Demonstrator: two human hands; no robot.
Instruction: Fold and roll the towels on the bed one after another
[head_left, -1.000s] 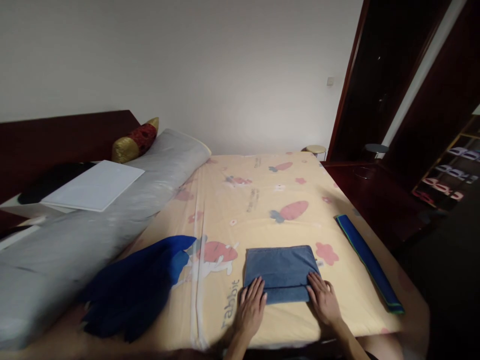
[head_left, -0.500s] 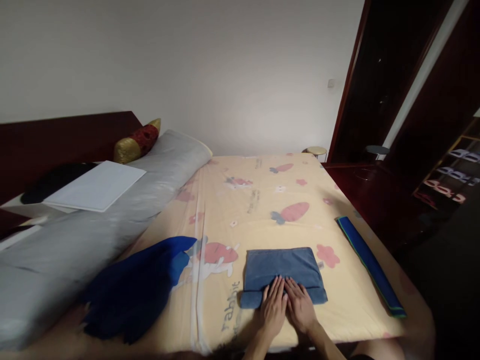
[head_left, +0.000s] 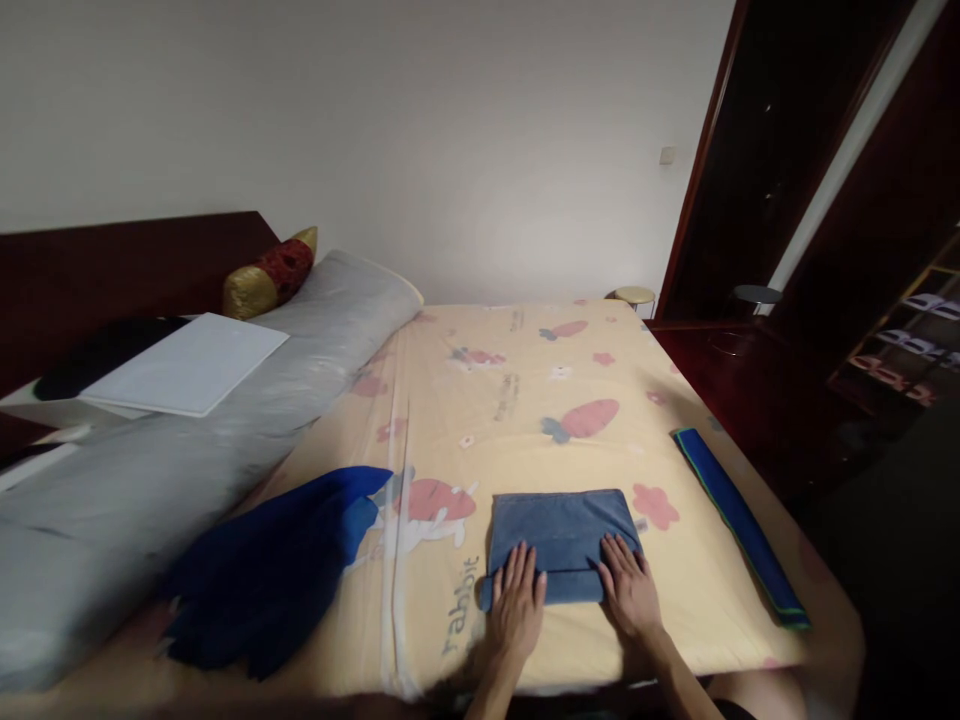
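Observation:
A blue-grey cloth (head_left: 559,530) lies flat on the bed, its near edge turned over into a narrow band. My left hand (head_left: 517,605) rests palm down on the left end of that band, fingers stretched forward. On the right end lies my right hand (head_left: 628,590), also flat with fingers extended. Bare cloth shows between the two hands. To the left is a crumpled dark blue cloth (head_left: 277,570). A long, narrow folded blue cloth with green edging (head_left: 739,525) lies along the bed's right side.
The bed (head_left: 510,450) has a yellow sheet with carrot and rabbit prints. A grey rolled bedding piece (head_left: 247,440) runs along the left, with a white flat board (head_left: 187,365) and a red-gold pillow (head_left: 270,275) on it. Two stools, one pale-topped (head_left: 634,296), stand beyond the bed.
My hands have moved apart from the middle of the folded band, the left one to its left end, the right one to its right end. The cloth stays in place.

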